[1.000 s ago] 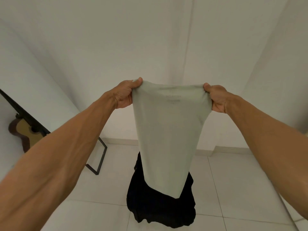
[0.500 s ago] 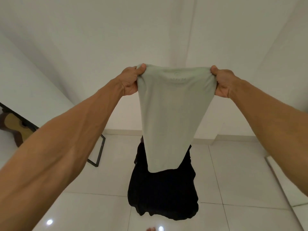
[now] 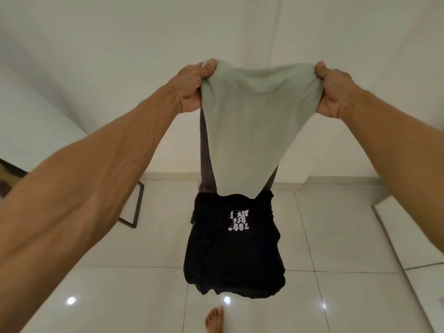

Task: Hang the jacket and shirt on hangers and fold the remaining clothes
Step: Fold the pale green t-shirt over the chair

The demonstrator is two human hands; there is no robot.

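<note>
1. Frame (image 3: 137, 205): thin, black, and open. It stands on the floor (image 3: 348, 224) at the left, near the wall (image 3: 120, 56), and is partly hidden by the left forearm.
2. Left hand (image 3: 192, 88): raised at arm's length. The thumb is on top and the fingers are curled, gripping the left top corner of the green cloth.
3. Green cloth (image 3: 252, 131): pale and plain, held up in the air between the two hands. Its top edge sags a little in the middle. The body narrows downward to a tip just above the black cloth.
4. Grey cloth (image 3: 206, 152): a dark strip behind the green cloth's left edge, running down to the black cloth. A sliver of it also shows at the green cloth's lower right. What holds it up cannot be told.
5. Black cloth (image 3: 230, 260): crumpled, with white print on its upper part. It sits below the green tip, over the floor tiles. Whether it lies on the floor or hangs cannot be told.
6. Foot (image 3: 214, 319): bare, on the floor at the bottom edge, just below the black cloth.
7. Right hand (image 3: 334, 92): raised level with the left. The thumb is on top and the fingers are closed round the right top corner of the green cloth.
8. Ledge (image 3: 408, 239): white and low, along the right edge.
9. Cable (image 3: 425, 267): thin, lying across the ledge.
</note>
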